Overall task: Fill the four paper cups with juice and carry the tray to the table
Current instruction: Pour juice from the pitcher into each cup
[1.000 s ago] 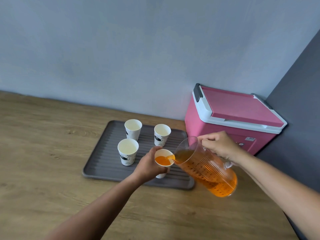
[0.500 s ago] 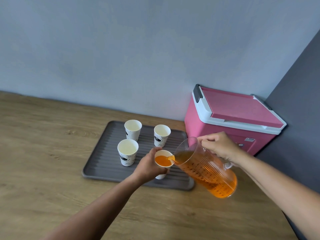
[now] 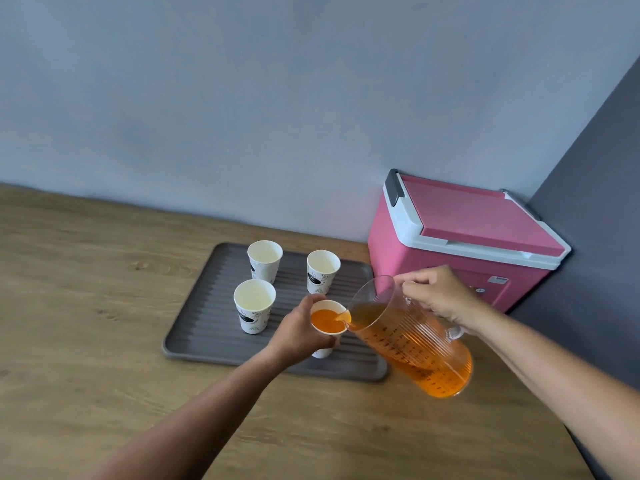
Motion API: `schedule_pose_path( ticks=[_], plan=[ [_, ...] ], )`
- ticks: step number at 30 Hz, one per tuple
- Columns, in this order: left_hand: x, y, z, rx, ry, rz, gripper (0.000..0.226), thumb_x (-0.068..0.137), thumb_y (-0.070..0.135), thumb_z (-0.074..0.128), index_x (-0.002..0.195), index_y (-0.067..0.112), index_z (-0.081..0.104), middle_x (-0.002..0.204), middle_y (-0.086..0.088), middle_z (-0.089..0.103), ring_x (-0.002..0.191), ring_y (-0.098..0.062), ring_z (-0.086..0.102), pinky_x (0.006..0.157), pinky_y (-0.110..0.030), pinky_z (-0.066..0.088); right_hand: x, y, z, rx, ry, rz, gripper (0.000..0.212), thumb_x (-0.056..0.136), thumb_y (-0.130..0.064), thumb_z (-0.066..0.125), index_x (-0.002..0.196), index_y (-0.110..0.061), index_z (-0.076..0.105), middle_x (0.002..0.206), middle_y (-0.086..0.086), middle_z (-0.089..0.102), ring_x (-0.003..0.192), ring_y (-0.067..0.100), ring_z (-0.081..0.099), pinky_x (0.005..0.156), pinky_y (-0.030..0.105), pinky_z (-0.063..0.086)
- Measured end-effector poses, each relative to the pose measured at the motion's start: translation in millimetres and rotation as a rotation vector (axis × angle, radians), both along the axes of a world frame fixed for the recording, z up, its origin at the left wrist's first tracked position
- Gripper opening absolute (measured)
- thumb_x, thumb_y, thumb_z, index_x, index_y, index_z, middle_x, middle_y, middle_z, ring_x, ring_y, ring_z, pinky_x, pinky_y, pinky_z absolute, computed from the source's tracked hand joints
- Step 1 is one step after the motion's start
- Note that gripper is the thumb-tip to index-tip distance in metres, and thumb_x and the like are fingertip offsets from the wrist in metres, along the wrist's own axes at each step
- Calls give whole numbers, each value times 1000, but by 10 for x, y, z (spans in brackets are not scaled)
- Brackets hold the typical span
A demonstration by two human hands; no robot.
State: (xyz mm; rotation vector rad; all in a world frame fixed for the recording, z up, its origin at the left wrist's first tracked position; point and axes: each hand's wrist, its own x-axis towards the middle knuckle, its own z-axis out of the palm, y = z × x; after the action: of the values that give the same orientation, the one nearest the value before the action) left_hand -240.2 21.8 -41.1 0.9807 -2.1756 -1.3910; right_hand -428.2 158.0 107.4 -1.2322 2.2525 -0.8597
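Note:
A grey ribbed tray [image 3: 204, 327] lies on the wooden counter. Three white paper cups stand empty on it: one front left [image 3: 254, 306], one back left [image 3: 265, 261], one back right [image 3: 322, 271]. My left hand [image 3: 298, 332] grips a fourth cup [image 3: 327, 322] over the tray's front right part; orange juice fills it close to the rim. My right hand [image 3: 438, 294] holds the handle of a clear ribbed pitcher [image 3: 412, 337], tilted left. Its spout touches the held cup's rim and juice runs in.
A pink cooler box [image 3: 464, 244] with a white rim stands shut in the corner, right behind the pitcher. A pale wall runs along the back and a dark grey wall closes the right side. Bare wooden counter [image 3: 86, 306] stretches left and in front of the tray.
The juice level in the held cup has risen a little. Both hands and the pitcher have hardly moved.

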Motion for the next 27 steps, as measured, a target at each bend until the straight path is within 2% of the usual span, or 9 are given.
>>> schedule_pose_path(
  ticks=[6,11,19,27],
  plan=[
    [-7,1,-5,0,1,-4,85,64,29,83,137,31,40,124,3,58,110,-15,56,90,-26,46,-19,2,-35,2,-10,-15,31,87,-15,61,114,-18,76,35,-11,50,32,2,32,36,15,30],
    [-22,2,-16,4,1,-4,85,64,29,83,136,31,40,124,4,59,110,-14,56,90,-26,46,11,18,6,6,-2,-18,31,89,-10,60,117,-14,75,33,-18,51,26,-1,40,34,5,28],
    [-47,-39,4,-19,-8,-5,84,67,26,82,139,28,39,123,4,58,109,-14,55,88,-23,43,-37,22,-72,-55,-74,-97,30,89,-9,59,114,-15,76,32,-13,42,30,0,29,37,16,27],
    [-95,-164,63,-25,-8,29,82,66,26,82,137,29,40,122,5,59,108,-15,56,88,-25,44,-59,96,-139,-201,-203,-249,27,92,-9,58,111,-15,76,42,-3,38,29,3,23,31,13,19]
  ],
)
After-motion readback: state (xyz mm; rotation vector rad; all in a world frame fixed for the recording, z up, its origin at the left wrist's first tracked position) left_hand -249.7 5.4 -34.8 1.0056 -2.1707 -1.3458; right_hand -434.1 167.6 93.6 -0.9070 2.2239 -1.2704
